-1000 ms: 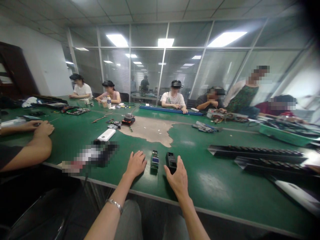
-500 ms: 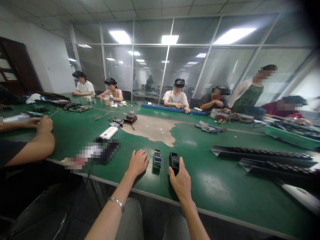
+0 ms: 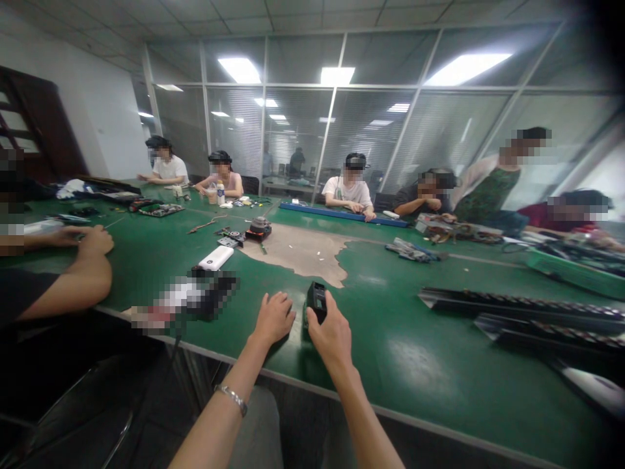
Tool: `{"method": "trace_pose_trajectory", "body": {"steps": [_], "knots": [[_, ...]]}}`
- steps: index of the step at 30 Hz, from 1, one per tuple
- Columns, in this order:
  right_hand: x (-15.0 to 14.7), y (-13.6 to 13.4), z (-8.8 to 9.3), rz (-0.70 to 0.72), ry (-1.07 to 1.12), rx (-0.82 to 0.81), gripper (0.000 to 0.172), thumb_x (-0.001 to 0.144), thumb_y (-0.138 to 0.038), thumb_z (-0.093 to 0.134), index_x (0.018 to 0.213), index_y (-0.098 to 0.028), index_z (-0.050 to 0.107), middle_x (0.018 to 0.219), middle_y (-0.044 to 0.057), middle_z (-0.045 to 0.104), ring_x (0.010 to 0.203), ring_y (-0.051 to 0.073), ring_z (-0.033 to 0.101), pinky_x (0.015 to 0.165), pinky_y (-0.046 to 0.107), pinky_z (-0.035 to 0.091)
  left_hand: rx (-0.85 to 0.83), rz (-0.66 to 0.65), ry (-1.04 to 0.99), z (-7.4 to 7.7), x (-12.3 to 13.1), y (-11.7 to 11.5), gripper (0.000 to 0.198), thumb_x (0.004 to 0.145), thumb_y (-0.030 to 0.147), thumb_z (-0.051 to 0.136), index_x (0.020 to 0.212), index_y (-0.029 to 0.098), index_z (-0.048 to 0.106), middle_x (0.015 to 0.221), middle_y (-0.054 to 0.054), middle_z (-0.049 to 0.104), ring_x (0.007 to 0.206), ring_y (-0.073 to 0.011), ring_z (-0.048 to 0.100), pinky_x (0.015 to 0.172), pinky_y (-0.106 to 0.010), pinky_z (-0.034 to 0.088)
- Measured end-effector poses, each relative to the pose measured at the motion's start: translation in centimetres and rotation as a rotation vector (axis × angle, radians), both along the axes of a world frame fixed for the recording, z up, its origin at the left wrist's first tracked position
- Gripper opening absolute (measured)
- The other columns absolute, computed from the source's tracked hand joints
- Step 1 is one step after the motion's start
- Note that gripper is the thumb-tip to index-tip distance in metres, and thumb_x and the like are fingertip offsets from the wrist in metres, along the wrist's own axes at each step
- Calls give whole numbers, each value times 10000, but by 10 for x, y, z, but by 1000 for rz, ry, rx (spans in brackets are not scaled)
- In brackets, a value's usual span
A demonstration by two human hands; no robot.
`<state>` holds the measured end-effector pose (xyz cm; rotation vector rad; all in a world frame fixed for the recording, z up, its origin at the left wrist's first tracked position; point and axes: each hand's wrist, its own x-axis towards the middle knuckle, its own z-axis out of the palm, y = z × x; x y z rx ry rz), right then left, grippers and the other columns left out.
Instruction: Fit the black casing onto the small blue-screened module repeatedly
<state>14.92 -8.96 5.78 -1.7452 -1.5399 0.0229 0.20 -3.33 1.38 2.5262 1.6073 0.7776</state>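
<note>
My right hand (image 3: 332, 329) grips a small black plastic housing (image 3: 317, 294) with an opening in its top, thumb on the near left side and fingers along the right. The housing is over the spot of a small green circuit-board module (image 3: 306, 320), of which only a thin edge shows at its left. My left hand (image 3: 276, 316) lies palm down on the green table (image 3: 405, 365), just left of the housing and apart from it. Its fingers are loosely bent and hold nothing that I can see.
A white device (image 3: 216, 258) and a blurred-out patch lie to the left. Ahead is a bare brown patch (image 3: 303, 254). Long black strips (image 3: 517, 303) and pliers-like tools (image 3: 415, 249) lie to the right. A neighbour's forearm (image 3: 78, 283) rests at left; several people sit across.
My right hand has carried the black housing left, over the circuit-board module, which is now mostly hidden. My left hand has stayed nearly in place on the table. The view has shifted slightly.
</note>
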Motion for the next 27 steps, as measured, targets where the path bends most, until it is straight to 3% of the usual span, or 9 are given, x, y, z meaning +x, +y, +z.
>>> {"method": "trace_pose_trajectory", "body": {"steps": [10, 17, 23, 27], "knots": [[-14, 7, -2, -52, -173, -117, 560, 878, -353, 474, 1377, -110, 401, 1173, 164, 628, 1028, 254, 624, 846, 326, 436, -4, -2, 2, 0, -1, 1, 315, 929, 339, 456, 1192, 233, 593, 1342, -83, 534, 1304, -265, 407, 1121, -521, 215], [-9, 0, -29, -7, -118, -122, 659, 861, -358, 494, 1428, -77, 311, 1237, 181, 598, 1090, 277, 599, 892, 353, 439, -4, -5, 26, -2, 0, 2, 308, 926, 334, 466, 1191, 236, 588, 1357, -79, 524, 1314, -266, 398, 1123, -528, 210], [-3, 2, -46, 68, -28, 79, 846, 827, -474, 539, 1476, -59, 189, 1453, 217, 379, 1318, 299, 401, 1027, 422, 371, -1, 1, 45, -4, 1, 4, 318, 928, 336, 457, 1200, 232, 586, 1360, -81, 523, 1314, -263, 400, 1120, -525, 221], [-1, 3, -51, 62, 50, 152, 932, 819, -538, 545, 1494, -63, 113, 1482, 223, 325, 1340, 311, 367, 1048, 447, 349, 15, 2, 48, -4, 1, 3, 330, 931, 340, 452, 1214, 227, 577, 1369, -84, 518, 1317, -264, 397, 1116, -526, 229]]}}
